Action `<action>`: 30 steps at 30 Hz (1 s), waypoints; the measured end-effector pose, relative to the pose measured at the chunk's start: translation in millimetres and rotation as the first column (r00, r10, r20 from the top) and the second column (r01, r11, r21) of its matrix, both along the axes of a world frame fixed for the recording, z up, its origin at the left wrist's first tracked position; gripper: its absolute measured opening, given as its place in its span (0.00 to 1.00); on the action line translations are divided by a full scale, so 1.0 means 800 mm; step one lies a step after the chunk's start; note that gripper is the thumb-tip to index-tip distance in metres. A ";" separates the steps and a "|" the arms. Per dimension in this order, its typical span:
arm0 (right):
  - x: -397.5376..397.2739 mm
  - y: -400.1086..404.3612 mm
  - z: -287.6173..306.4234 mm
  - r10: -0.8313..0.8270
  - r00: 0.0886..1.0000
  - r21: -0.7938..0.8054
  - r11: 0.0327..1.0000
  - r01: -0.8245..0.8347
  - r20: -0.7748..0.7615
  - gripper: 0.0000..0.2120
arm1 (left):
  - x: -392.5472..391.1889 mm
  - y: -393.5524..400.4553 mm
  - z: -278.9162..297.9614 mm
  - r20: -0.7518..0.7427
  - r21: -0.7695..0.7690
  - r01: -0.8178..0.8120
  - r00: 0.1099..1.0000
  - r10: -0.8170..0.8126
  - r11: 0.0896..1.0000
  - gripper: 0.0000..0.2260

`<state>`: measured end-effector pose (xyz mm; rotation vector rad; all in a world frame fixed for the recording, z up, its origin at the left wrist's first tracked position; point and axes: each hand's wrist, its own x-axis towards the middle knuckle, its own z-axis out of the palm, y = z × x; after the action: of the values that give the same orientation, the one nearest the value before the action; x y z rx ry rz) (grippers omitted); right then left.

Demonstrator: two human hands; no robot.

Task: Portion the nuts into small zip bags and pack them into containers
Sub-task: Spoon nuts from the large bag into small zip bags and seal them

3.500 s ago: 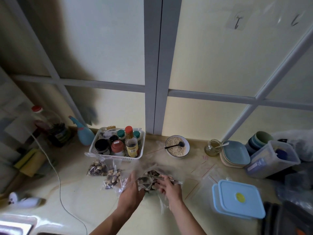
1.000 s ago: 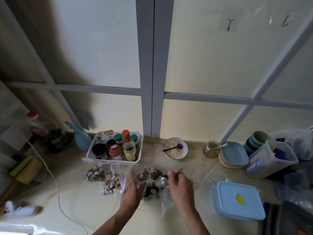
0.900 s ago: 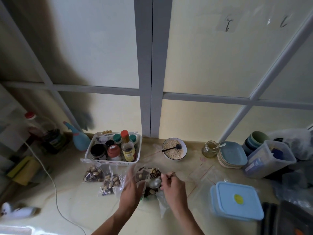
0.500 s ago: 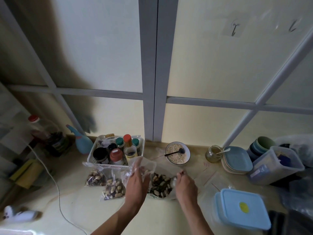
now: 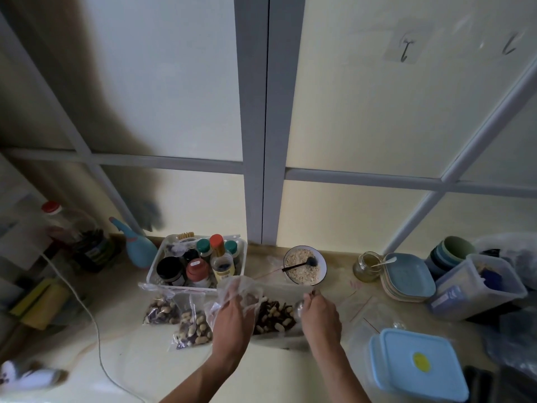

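My left hand [image 5: 232,318] holds a small clear zip bag [image 5: 239,289] upright by its mouth; it looks nearly empty. A metal spoon [image 5: 299,307] is gripped in my right hand [image 5: 319,318], its bowl at the edge of the pile of mixed nuts [image 5: 274,315]. The nuts lie in a large clear bag between my hands. Two filled zip bags [image 5: 161,311] [image 5: 193,330] of nuts rest on the counter to the left. A blue-lidded container [image 5: 418,367] sits at the lower right.
A white basket of jars and bottles [image 5: 197,263] stands behind the bags. A bowl of oats with a spoon [image 5: 305,264], a small jar [image 5: 364,266], blue plates [image 5: 409,276], stacked cups and a clear tub [image 5: 476,289] line the back right. A white cable [image 5: 87,312] crosses the left counter.
My left hand lifted an empty small zip bag beside the nut pile. My right hand, holding the spoon, dropped to the right edge of the nuts.
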<state>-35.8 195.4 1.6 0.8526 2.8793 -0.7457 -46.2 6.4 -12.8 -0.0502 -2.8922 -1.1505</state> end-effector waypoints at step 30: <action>0.021 -0.038 -0.057 -0.437 0.888 -0.882 0.350 0.315 0.144 0.11 | 0.014 -0.017 -0.044 0.148 -0.117 0.158 0.979 -0.140 0.980 0.38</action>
<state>-19.2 165.3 -44.1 1.2541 1.7467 -2.1398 -35.0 -7.5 -48.2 -0.2015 -3.1309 -1.0237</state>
